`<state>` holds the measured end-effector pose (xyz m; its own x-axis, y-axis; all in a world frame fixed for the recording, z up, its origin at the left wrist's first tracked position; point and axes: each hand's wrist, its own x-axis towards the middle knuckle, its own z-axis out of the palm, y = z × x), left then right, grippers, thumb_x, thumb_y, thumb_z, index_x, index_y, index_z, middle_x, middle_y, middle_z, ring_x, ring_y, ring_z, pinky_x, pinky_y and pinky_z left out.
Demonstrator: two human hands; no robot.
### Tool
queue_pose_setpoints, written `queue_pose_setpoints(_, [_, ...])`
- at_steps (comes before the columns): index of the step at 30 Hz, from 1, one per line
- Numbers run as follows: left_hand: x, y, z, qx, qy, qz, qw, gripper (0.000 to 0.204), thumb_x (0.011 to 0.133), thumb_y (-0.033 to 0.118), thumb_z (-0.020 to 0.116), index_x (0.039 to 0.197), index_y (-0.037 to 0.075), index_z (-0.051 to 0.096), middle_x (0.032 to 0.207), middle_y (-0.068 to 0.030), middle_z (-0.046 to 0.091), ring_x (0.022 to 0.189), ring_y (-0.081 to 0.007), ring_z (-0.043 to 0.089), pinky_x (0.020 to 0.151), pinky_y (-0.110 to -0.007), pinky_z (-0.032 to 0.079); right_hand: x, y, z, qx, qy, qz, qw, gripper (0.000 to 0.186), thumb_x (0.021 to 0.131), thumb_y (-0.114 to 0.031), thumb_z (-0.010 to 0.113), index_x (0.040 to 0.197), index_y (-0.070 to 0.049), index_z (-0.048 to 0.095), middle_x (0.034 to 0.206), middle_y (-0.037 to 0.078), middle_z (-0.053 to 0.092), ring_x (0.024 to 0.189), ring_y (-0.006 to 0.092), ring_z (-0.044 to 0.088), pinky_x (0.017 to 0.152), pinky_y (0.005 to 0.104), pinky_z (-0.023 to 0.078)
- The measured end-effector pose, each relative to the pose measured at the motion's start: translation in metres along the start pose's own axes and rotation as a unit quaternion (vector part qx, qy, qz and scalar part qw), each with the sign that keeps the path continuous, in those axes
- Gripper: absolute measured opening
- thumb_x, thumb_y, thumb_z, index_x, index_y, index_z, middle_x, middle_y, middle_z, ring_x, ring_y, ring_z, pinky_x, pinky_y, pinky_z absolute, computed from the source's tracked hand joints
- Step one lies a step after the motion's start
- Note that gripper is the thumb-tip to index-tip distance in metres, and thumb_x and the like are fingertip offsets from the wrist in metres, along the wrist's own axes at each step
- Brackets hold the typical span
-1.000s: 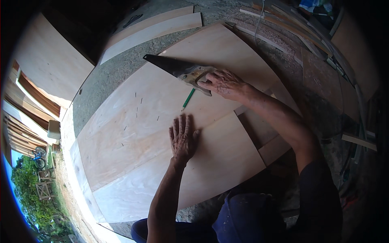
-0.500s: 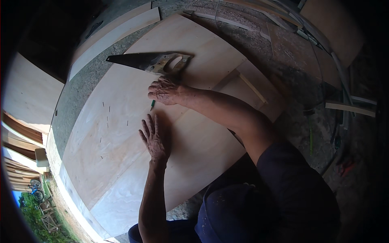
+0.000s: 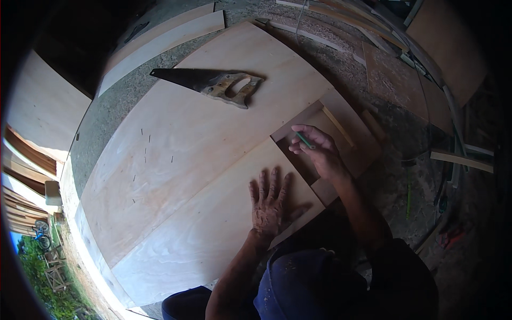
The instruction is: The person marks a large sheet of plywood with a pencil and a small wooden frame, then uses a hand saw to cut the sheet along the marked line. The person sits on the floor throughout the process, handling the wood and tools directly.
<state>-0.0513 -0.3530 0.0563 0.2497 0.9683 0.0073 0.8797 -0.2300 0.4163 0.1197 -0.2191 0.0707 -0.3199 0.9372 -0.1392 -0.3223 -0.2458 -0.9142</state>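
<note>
A large pale plywood panel (image 3: pixel 213 133) lies before me, with a seam running across it. My left hand (image 3: pixel 266 210) rests flat on it near the close right edge, fingers spread. Over a recessed opening (image 3: pixel 298 162) at the panel's right side, my right hand (image 3: pixel 324 157) is raised, holding a short green pencil (image 3: pixel 304 140) between its fingers. Farther off on the plywood lies a handsaw (image 3: pixel 232 88) with a worn wooden handle, its dark blade pointing left. Several nails (image 3: pixel 150 138) are scattered over the left part.
A thin wooden strip (image 3: pixel 337 127) shows in the recess. Long boards (image 3: pixel 176 40) lie on the floor beyond the panel. Timber pieces and a sheet (image 3: pixel 397 80) lie at the far right, among wood shavings. A bicycle (image 3: pixel 41 234) stands outside at the left.
My right hand has picked up the green pencil from the plywood and moved right, toward the opening. My left hand has shifted right and nearer, and lies flat there.
</note>
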Motion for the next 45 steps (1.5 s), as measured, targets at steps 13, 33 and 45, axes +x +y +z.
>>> queue_pose_setpoints(13, [0.0,-0.001,0.005,0.023,0.011,-0.009,1.0,0.089,0.085,0.069,0.061,0.153,0.015,0.042,0.159,-0.0224,0.033,0.149,-0.0464,0.023,0.117,-0.068,0.013,0.012,0.035,0.002,-0.409,-0.03,-0.2,0.89,0.013,0.093,-0.006,0.068,0.104,0.001,0.067,0.088,0.012,0.069,0.076,0.0127,0.065,0.07,0.0293,0.053])
queue_pose_setpoints(33, [-0.005,-0.002,0.009,0.004,0.002,-0.011,1.0,0.087,0.086,0.067,0.062,0.155,0.019,0.039,0.163,-0.0188,0.028,0.152,-0.0432,0.019,0.119,-0.067,0.013,0.002,-0.031,0.0,-0.477,-0.078,-0.038,0.875,0.015,0.093,-0.012,0.068,0.102,0.0,0.069,0.09,0.011,0.074,0.083,0.013,0.07,0.074,0.0279,0.053])
queue_pose_setpoints(45, [-0.012,0.001,0.005,-0.012,-0.071,0.243,0.967,0.059,0.092,0.041,0.059,0.146,0.019,0.052,0.162,-0.0066,0.035,0.151,-0.0281,0.029,0.121,-0.061,0.017,0.038,0.016,-0.001,-0.45,-0.085,-0.107,0.883,0.016,0.092,-0.013,0.069,0.103,-0.002,0.069,0.088,0.012,0.072,0.081,0.0159,0.07,0.073,0.0289,0.054])
